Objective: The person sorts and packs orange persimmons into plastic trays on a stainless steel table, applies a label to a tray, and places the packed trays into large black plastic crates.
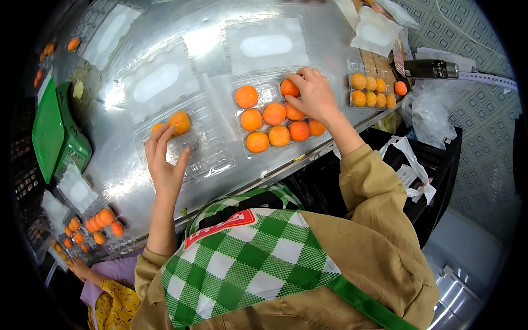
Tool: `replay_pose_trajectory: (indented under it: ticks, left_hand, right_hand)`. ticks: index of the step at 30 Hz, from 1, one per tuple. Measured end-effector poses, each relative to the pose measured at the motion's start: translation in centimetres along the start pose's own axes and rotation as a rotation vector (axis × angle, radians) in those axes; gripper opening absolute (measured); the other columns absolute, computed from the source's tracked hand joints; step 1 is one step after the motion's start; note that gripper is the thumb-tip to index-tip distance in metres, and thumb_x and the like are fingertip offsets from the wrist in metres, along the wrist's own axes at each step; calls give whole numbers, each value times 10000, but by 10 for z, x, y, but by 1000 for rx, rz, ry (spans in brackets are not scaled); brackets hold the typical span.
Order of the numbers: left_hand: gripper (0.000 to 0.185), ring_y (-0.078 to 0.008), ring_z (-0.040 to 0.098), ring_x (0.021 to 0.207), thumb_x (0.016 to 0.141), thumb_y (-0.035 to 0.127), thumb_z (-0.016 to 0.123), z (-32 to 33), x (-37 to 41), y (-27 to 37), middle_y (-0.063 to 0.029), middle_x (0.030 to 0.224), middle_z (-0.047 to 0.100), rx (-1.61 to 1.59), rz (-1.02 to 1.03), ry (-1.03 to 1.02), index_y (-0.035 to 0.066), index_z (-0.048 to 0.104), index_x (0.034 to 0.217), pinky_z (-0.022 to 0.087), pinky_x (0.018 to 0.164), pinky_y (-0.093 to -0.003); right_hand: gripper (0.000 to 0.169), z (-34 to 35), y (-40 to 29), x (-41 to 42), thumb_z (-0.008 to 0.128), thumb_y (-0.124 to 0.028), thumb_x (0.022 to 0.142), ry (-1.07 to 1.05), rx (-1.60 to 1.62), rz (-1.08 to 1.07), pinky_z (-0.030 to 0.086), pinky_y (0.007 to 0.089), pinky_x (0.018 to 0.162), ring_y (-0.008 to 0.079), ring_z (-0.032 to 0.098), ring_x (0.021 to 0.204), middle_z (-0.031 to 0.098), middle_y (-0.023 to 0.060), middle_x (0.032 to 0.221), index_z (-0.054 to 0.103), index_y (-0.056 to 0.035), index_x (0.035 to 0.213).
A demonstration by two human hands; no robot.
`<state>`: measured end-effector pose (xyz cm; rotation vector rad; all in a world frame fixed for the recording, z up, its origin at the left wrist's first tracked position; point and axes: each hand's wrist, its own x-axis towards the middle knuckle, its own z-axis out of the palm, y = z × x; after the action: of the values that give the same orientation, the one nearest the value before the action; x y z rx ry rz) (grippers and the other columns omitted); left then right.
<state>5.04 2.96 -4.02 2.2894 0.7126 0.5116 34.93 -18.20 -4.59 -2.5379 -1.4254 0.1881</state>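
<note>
My right hand (315, 93) has its thumb and fingers around an orange fruit (289, 88) at the back right of a clear plastic tray (243, 146). Several more orange fruits fill other cups of that tray; one back cup (268, 92) holds none. My left hand (165, 161) is spread over a second clear tray (218, 161), its fingertips beside two yellow-orange fruits. The nearer fruit (179, 123) lies by the index finger; the other (157, 127) is partly hidden behind the fingers. Both trays have their lids (265, 45) laid back, each with a white pad.
A green scale (62, 132) stands at the left. At the lower left are more fruit trays and a co-worker's hand (78, 267). Another filled tray (369, 90), a dark bottle (431, 69) and plastic bags (433, 111) lie right. The metal table's edge (268, 177) runs before me.
</note>
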Motion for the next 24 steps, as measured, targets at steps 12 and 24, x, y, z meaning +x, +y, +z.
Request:
replay_pose_trajectory:
  ticks: [12,24]
  left_hand:
    - [513,-277,514,1161,706,61,743,36,17,63,-122,1244,549,-203,-9,-135,38,579,1191,399,985,-384]
    - [627,-217,517,1180,760,194,757,58,30,103,-115,1293,526,-1193,-393,-339,8,488,1295,406,998,-377]
  right_hand:
    - [426,-9,-1,0,769,-117,675,34,715,90,465,363,783,207,574,933,579,51,992,540,-82,1033]
    - [321,-21,-66,-20,686,-181,855,-362,1809,332,471,269,822,121,587,934,615,46,994,524,-44,1097]
